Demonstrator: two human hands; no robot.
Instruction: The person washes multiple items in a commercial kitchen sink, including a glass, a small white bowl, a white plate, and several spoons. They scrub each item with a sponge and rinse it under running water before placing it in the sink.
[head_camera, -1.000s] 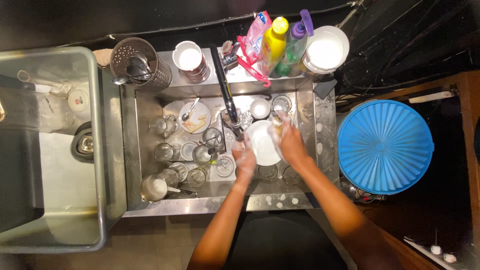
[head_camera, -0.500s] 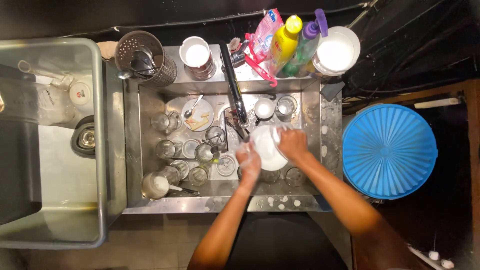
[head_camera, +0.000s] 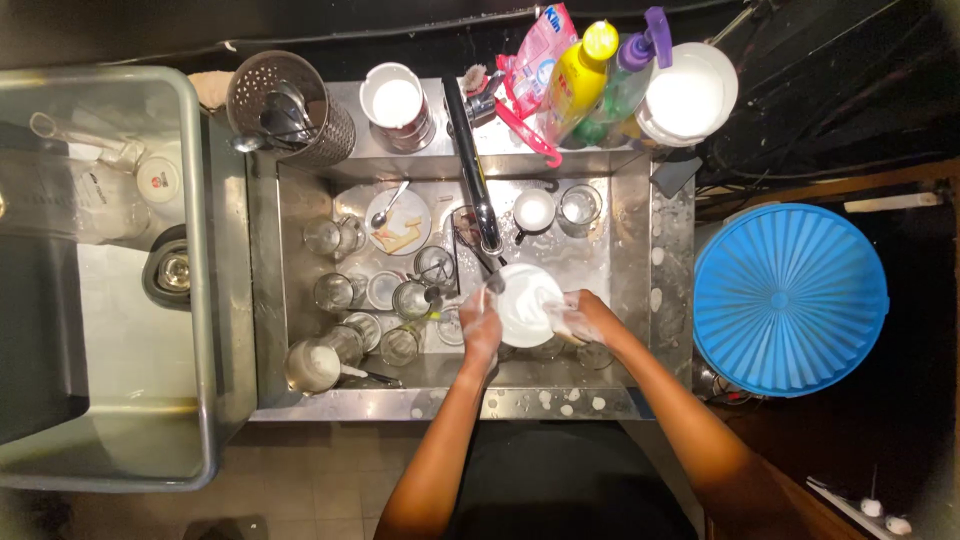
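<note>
The steel sink (head_camera: 265, 300) is crowded with glasses (head_camera: 335, 292) and a dirty dish (head_camera: 398, 222). Over its right half, below the tap (head_camera: 470, 150), a white plate (head_camera: 524, 300) is held roughly flat, face up; being round, it has no long axis. The left hand (head_camera: 481, 325) grips its left rim. The right hand (head_camera: 590, 318), closed on a soapy sponge (head_camera: 562, 318), rubs its right edge. Judging by the suds, this is scrubbing; rinsing would need running water.
</note>
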